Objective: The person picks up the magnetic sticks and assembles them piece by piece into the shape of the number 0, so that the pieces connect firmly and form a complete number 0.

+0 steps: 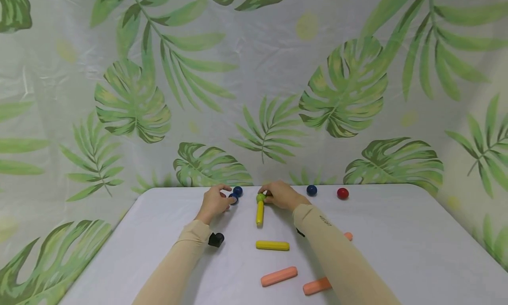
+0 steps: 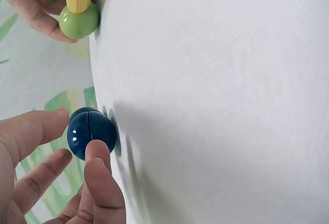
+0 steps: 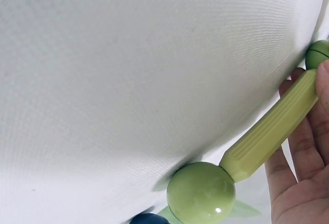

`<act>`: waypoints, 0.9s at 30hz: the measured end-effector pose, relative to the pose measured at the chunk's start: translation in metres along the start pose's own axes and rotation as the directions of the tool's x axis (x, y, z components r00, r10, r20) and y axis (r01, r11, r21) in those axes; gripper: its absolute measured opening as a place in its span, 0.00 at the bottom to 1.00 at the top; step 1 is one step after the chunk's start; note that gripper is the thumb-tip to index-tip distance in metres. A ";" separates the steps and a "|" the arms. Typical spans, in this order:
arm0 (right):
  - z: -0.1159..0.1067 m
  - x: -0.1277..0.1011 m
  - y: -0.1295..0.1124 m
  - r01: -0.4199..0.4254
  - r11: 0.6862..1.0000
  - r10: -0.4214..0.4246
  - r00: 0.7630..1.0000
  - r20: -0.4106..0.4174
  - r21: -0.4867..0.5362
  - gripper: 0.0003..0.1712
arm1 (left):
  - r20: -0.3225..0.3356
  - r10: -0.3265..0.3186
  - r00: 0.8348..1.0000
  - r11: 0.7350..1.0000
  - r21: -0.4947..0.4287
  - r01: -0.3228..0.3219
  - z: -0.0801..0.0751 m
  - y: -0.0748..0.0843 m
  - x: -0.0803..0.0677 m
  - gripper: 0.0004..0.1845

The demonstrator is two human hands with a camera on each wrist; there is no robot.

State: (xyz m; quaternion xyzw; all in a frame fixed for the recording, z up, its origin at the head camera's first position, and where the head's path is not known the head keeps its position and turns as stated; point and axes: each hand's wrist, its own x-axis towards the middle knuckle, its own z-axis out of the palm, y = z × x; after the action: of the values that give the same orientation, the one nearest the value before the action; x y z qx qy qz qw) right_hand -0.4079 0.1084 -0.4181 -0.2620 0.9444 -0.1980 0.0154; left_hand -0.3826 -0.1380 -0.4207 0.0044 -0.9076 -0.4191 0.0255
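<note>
At the far edge of the white surface (image 1: 397,252), the left hand (image 1: 214,202) pinches a dark blue ball (image 2: 91,132) between thumb and fingertips, the ball resting against the surface. A second blue ball (image 1: 238,190) sits just beyond it, near the edge. The right hand (image 1: 282,194) has its fingers curled around a light green stick (image 3: 270,131), which lies along the palm with a green ball (image 3: 201,193) stuck on one end and another green ball (image 3: 320,53) at the other. In the head view a yellow stick (image 1: 259,212) meets the green ball by the right hand and points back toward the person. Nearer the person lie a second yellow stick (image 1: 272,245), set crosswise, and two orange sticks (image 1: 279,276) (image 1: 316,286), the latter partly hidden under the right sleeve; the tip of another orange piece (image 1: 349,235) shows past that arm. A small black block (image 1: 216,239) sits just beside the left forearm. Off to the right along the far edge are one more blue ball (image 1: 311,190) and a red ball (image 1: 343,193), apart from the hands. A leaf-print cloth (image 1: 341,88) hangs behind.
</note>
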 end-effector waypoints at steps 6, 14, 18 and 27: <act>0.000 0.000 -0.001 0.003 1.000 -0.003 1.000 -0.003 0.005 0.16 | -0.021 -0.028 0.999 0.999 -0.022 0.028 0.006 -0.001 0.004 0.24; -0.003 -0.003 -0.004 0.042 0.999 -0.042 0.999 -0.013 -0.004 0.16 | -0.011 -0.063 0.998 0.996 -0.059 0.063 0.010 -0.001 0.005 0.23; -0.001 -0.001 -0.003 0.011 1.000 -0.011 1.000 -0.005 0.016 0.17 | -0.010 -0.078 0.997 0.995 -0.061 0.077 0.012 -0.002 0.007 0.22; 0.000 0.001 -0.001 -0.011 1.000 0.011 1.000 0.001 0.016 0.17 | -0.021 -0.079 0.997 0.995 -0.055 0.078 0.016 -0.002 0.009 0.21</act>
State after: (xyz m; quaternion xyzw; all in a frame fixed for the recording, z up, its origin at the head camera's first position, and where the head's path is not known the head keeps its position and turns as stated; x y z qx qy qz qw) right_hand -0.4083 0.1073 -0.4182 -0.2570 0.9442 -0.2052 0.0192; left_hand -0.3920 -0.1274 -0.4320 0.0443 -0.8946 -0.4443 0.0198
